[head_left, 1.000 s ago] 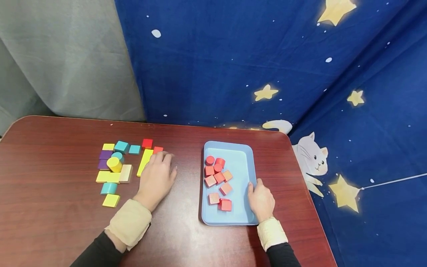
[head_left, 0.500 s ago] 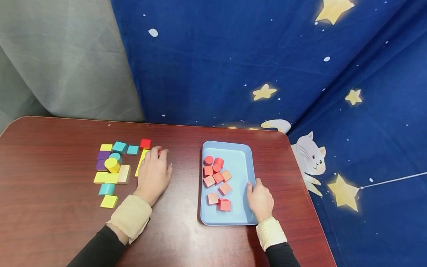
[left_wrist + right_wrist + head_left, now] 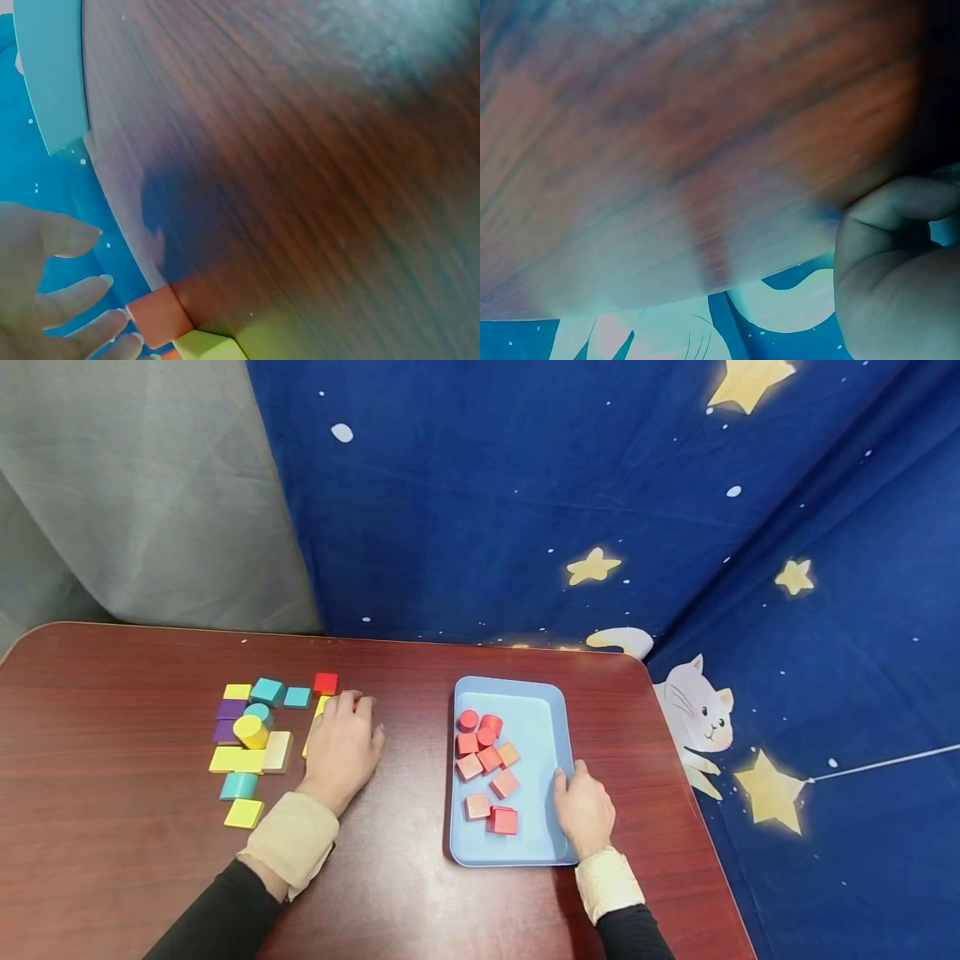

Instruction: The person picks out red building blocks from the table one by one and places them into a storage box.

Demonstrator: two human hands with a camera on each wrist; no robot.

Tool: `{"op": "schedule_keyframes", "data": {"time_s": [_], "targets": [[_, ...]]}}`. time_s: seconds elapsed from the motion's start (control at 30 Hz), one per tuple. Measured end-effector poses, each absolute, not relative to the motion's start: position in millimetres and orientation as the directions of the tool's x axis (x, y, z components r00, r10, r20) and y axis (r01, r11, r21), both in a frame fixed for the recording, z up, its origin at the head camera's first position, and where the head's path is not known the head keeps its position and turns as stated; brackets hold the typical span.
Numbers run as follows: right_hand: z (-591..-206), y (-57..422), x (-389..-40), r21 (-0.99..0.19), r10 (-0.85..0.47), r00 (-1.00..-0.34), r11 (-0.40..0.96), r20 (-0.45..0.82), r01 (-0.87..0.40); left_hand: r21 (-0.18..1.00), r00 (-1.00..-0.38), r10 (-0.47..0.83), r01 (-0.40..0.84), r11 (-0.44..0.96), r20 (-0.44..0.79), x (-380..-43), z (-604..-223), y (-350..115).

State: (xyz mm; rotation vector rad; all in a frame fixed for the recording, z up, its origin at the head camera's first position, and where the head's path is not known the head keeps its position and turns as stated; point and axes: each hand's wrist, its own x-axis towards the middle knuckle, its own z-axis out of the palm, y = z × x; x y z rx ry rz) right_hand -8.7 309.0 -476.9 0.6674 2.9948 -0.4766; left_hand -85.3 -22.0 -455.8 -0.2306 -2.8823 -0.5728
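Observation:
My left hand (image 3: 343,750) reaches over a small red block, which it hides in the head view. In the left wrist view its fingers (image 3: 79,300) are spread, with fingertips right at the side of that red block (image 3: 160,316) and the thumb apart. A long yellow block (image 3: 312,727) lies partly under the hand, and a red cube (image 3: 326,683) sits just beyond it. On the right, my right hand (image 3: 587,814) grips the side rim of a light blue tray (image 3: 540,718), thumb inside. Several red blocks (image 3: 489,761), cubes and cylinders, lie in the tray.
Left of my left hand lies a cluster of yellow, purple, teal and pale wooden blocks, among them a yellow cylinder (image 3: 251,732) and a pale block (image 3: 277,752). A blue curtain (image 3: 465,510) hangs behind the brown table (image 3: 405,860).
My left hand has moved slightly left and now covers the red block that showed by its fingertips before. My right hand keeps its grip on the tray, and the view has shifted a little.

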Motion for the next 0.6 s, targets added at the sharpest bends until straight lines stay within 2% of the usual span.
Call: {"op": "schedule_keyframes", "data": {"time_s": [0.3, 0.6], "targets": [[-476, 309, -8, -0.282, 0.409, -0.907, 0.862, -0.101, 0.421, 0.344, -0.96, 0.106, 0.194, 0.919, 0.259, -90, -458, -24], [-477, 309, -8, -0.279, 0.405, -0.909, 0.866, -0.097, 0.416, 0.351, -0.966, 0.131, 0.205, 0.914, 0.223, -99, -457, -27]]}}
